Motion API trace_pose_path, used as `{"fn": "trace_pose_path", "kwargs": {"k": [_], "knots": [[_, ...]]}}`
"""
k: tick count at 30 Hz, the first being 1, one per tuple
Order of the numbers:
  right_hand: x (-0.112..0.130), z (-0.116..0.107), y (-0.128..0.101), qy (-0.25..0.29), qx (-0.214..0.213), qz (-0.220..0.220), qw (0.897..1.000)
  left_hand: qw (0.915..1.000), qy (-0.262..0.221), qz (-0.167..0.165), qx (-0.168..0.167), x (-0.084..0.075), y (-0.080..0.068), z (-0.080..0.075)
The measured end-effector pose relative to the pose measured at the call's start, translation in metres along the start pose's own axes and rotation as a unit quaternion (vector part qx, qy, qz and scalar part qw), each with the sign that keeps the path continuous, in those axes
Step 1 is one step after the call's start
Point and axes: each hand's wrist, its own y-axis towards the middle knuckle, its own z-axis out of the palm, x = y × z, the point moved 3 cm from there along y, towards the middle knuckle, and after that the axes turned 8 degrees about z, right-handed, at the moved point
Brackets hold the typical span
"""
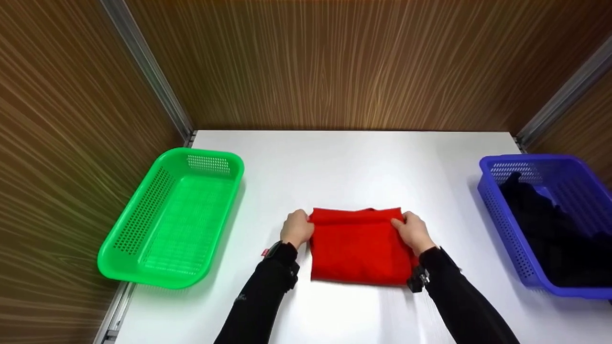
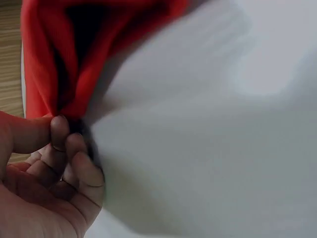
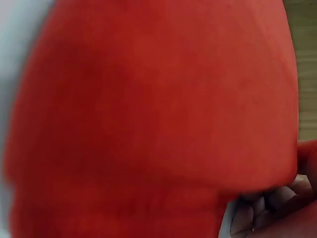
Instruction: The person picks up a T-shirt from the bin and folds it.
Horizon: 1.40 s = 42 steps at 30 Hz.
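both sleeves reach in from the near edge. left hand (image 1: 296, 228) pinches the far left corner of the folded red cloth (image 1: 358, 246), right hand (image 1: 414, 232) grips its far right corner. cloth lies mid white desk (image 1: 344, 162), between green basket (image 1: 143, 229) and blue basket (image 1: 497, 205) holding dark clothes (image 1: 550, 229).

My left hand (image 1: 296, 228) and right hand (image 1: 414, 232) are side by side, well apart, fingers curled in a pinch, thumbs pressed to fingertips (image 2: 60, 130). Both black-sleeved forearms reach away from me.
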Motion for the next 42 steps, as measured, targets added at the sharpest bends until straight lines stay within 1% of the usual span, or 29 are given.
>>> {"fn": "trace_pose_path", "kwargs": {"k": [4,5,7,9,12,15,16,18,20,22,24,26,27,28,31,33,34,36,38,40,42], "knots": [[-0.003,-0.006,0.0,0.005,-0.012,-0.012,1.0,0.9997,0.011,0.006,-0.022,0.001,-0.003,-0.002],[-0.005,-0.007,-0.001,0.006,-0.014,-0.018,1.0,0.9997,0.01,0.008,-0.022,0.001,-0.005,-0.003],[-0.009,-0.013,-0.006,-0.007,-0.024,-0.039,0.999,0.9998,0.012,0.011,-0.013,0.004,-0.012,-0.006],[-0.015,-0.019,-0.014,-0.034,-0.037,-0.07,0.996,0.9998,0.006,0.013,0.015,0.009,-0.021,-0.01],[-0.026,-0.025,-0.031,-0.086,-0.06,-0.103,0.989,0.996,-0.026,0.008,0.085,0.017,-0.038,-0.014],[-0.038,-0.02,-0.048,-0.117,-0.051,-0.098,0.987,0.986,-0.059,0.003,0.156,0.022,-0.056,-0.011],[-0.04,-0.016,-0.053,-0.123,-0.04,-0.094,0.987,0.9828,-0.064,0.003,0.173,0.022,-0.061,-0.009],[-0.044,-0.008,-0.062,-0.129,-0.022,-0.093,0.987,0.9799,-0.063,0.013,0.189,0.02,-0.071,-0.005],[-0.046,-0.002,-0.068,-0.128,-0.015,-0.097,0.987,0.9805,-0.053,0.026,0.187,0.018,-0.078,0.001],[-0.047,0.003,-0.073,-0.124,-0.018,-0.101,0.987,0.9827,-0.039,0.045,0.175,0.017,-0.083,0.006],[-0.048,0.006,-0.074,-0.12,-0.027,-0.103,0.987,0.9853,-0.018,0.063,0.157,0.016,-0.086,0.011],[-0.049,0.008,-0.073,-0.121,-0.038,-0.104,0.986,0.988,0.011,0.085,0.128,0.016,-0.084,0.014],[-0.048,0.009,-0.07,-0.122,-0.046,-0.107,0.986,0.9888,0.028,0.096,0.11,0.016,-0.082,0.015],[-0.046,0.01,-0.067,-0.123,-0.055,-0.108,0.985,0.9896,0.044,0.101,0.093,0.016,-0.077,0.015],[-0.038,0.011,-0.054,-0.116,-0.088,-0.119,0.982,0.9905,0.079,0.105,0.04,0.013,-0.061,0.014],[-0.032,0.011,-0.048,-0.102,-0.111,-0.128,0.98,0.9918,0.081,0.097,0.02,0.011,-0.052,0.012],[-0.03,0.01,-0.046,-0.095,-0.122,-0.133,0.979,0.9932,0.074,0.088,0.018,0.009,-0.049,0.011],[-0.029,0.009,-0.049,-0.086,-0.141,-0.147,0.975,0.9954,0.053,0.076,0.025,0.008,-0.05,0.009],[-0.033,0.011,-0.058,-0.095,-0.142,-0.157,0.973,0.9969,0.022,0.061,0.044,0.01,-0.055,0.008],[-0.04,0.014,-0.068,-0.115,-0.138,-0.165,0.97,0.9968,-0.009,0.053,0.059,0.012,-0.062,0.008],[-0.047,0.018,-0.076,-0.134,-0.126,-0.174,0.968,0.9959,-0.03,0.057,0.064,0.016,-0.068,0.01]]}}
